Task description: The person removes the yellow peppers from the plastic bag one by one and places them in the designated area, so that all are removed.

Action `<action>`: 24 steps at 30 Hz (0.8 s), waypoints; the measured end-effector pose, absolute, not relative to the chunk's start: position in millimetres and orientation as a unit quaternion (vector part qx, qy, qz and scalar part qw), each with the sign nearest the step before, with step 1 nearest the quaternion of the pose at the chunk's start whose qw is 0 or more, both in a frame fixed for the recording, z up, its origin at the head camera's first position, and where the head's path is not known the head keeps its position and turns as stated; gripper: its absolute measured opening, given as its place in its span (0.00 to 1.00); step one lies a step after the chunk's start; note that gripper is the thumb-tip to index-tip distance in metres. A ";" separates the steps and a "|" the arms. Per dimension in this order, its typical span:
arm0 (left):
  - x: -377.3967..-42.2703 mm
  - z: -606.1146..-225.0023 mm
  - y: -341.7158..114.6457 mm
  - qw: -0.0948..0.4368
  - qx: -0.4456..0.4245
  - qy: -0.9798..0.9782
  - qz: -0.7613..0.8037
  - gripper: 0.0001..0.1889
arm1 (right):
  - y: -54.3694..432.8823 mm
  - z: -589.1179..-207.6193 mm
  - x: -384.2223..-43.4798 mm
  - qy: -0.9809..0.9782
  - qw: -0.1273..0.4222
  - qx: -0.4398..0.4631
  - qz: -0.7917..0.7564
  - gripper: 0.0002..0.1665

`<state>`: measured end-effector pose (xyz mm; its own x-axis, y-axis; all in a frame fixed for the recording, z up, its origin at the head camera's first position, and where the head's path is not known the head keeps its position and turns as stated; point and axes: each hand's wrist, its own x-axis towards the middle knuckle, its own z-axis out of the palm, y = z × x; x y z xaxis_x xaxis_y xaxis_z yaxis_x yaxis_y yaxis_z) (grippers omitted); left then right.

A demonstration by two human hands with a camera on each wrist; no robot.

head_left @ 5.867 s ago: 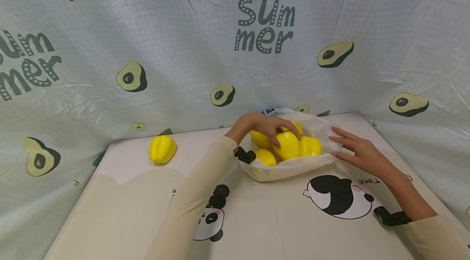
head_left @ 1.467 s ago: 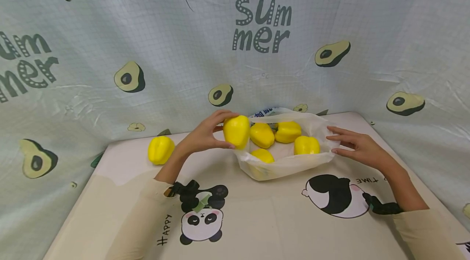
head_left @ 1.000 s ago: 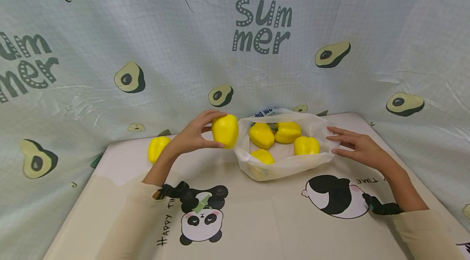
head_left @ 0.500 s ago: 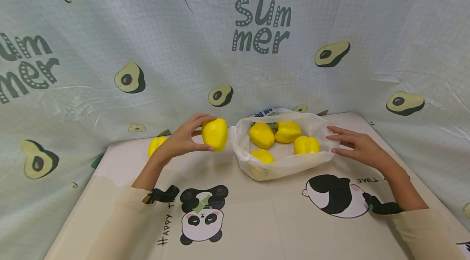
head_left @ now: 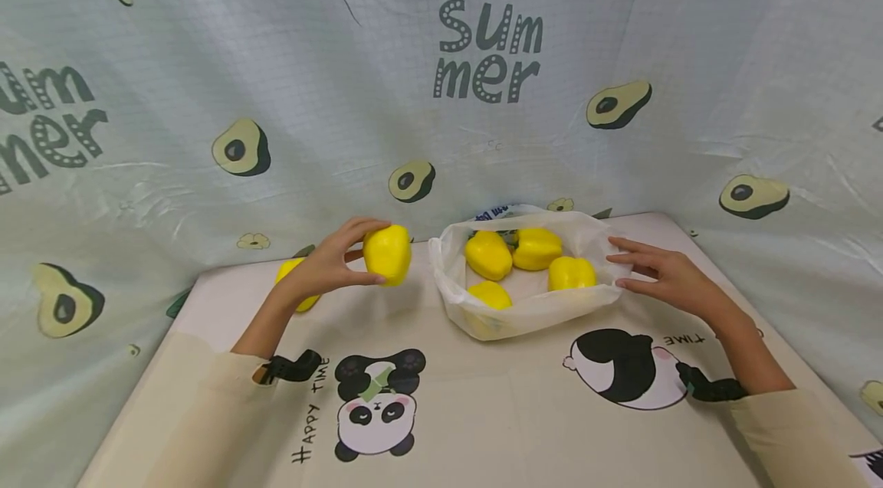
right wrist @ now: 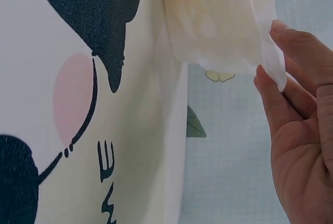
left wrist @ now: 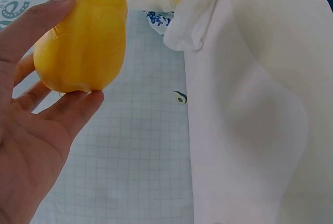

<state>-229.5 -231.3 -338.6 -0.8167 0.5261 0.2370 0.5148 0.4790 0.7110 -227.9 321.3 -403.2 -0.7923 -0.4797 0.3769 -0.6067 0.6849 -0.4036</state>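
A yellow bell pepper (head_left: 388, 254) is held between the thumb and fingers of my left hand (head_left: 331, 262), raised above the table to the left of the bag. The left wrist view shows my thumb on one side of this bell pepper (left wrist: 86, 39) and fingertips on the other. At the right rim of a white plastic bag (head_left: 538, 318), my right hand (head_left: 669, 277) pinches the film; in the right wrist view the bag's edge (right wrist: 273, 62) lies between thumb and fingers. Several yellow bell peppers (head_left: 488, 255) sit inside the open-mouthed bag.
Another yellow bell pepper (head_left: 308, 302) lies on the table at the left, partly hidden behind my left hand. The table cover (head_left: 497, 411) has printed pandas. A curtain (head_left: 345, 90) with avocado prints hangs along the table's back edge.
My left hand was inside the bag on a bell pepper; it has lifted that pepper over the left rim and carried it left. My right hand has stayed at the bag's right rim.
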 end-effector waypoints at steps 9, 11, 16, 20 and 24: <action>-231.2 -342.3 -241.3 0.012 0.291 0.860 0.419 0.44 | 320.1 -402.0 -226.8 -0.909 0.124 0.302 0.261 0.26; -231.9 -343.2 -243.8 0.012 0.289 0.860 0.421 0.44 | 319.8 -401.7 -226.8 -0.909 0.123 0.301 0.261 0.26; -233.5 -344.9 -249.3 0.011 0.283 0.864 0.417 0.44 | 319.2 -401.3 -226.6 -0.910 0.125 0.300 0.257 0.27; -234.5 -346.4 -254.5 0.011 0.279 0.869 0.409 0.44 | 319.3 -401.0 -226.2 -0.911 0.124 0.298 0.256 0.27; -234.3 -347.3 -260.1 0.017 0.273 0.873 0.404 0.44 | 319.5 -400.8 -225.7 -0.909 0.124 0.301 0.261 0.27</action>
<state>-234.3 -260.1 -347.3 -0.8507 0.4899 0.1905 0.4623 0.5249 0.7147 -225.7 319.5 -400.8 -0.7879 -0.4829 0.3821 -0.6121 0.6823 -0.3998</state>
